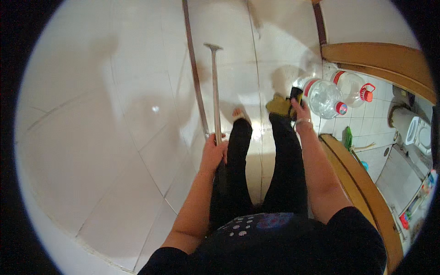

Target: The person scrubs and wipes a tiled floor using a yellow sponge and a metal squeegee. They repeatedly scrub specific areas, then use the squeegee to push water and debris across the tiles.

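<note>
My left hand (213, 151) is closed around a slim metal pole (216, 92), which has a short flat crosspiece at its far end. In my right hand (301, 111) is a dark item (296, 93), partly hidden by the fingers. An olive-yellow soft piece (280, 105) lies against it, over my right foot; whether the two are one thing I cannot tell. Just right of that hand stands a large clear plastic water bottle (325, 98) with a red cap. My left foot (238, 112) shows below the dark trouser leg.
A second clear bottle (350, 87) with a red handle stands behind the first. A wooden door frame (357, 178) borders a tiled room at right, with a toilet (419, 134) and a green brush-like thing (348, 137). A white tiled wall (103, 154) rises at left.
</note>
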{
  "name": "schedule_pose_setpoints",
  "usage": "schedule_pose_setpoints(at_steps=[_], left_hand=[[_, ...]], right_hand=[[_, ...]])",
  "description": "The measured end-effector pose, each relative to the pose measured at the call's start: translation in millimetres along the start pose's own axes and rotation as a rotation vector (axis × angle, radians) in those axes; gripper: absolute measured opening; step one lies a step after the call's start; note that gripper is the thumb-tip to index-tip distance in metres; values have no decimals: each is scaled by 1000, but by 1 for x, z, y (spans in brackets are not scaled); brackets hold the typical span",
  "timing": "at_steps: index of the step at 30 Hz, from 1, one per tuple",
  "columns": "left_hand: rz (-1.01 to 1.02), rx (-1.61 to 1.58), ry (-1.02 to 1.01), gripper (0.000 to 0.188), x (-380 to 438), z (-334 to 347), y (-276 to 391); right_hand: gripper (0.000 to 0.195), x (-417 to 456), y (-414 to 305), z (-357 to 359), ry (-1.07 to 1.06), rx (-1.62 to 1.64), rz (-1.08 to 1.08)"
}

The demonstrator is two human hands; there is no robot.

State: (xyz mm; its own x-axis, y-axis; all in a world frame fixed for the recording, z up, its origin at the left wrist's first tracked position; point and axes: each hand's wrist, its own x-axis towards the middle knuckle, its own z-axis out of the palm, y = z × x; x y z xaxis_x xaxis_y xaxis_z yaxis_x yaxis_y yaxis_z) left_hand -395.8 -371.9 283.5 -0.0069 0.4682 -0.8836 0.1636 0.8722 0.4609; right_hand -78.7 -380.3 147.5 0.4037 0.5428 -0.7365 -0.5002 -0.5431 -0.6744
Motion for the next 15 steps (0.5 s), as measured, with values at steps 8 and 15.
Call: schedule_pose_setpoints(at_steps=[8,15], left_hand=[[-25,-100,-12,28,46,-29,-20],[-22,-244,14,30,109,11,-45]], right_hand=[[60,96,9,14,-28,-182,74],[71,195,67,42,100,-196,251]])
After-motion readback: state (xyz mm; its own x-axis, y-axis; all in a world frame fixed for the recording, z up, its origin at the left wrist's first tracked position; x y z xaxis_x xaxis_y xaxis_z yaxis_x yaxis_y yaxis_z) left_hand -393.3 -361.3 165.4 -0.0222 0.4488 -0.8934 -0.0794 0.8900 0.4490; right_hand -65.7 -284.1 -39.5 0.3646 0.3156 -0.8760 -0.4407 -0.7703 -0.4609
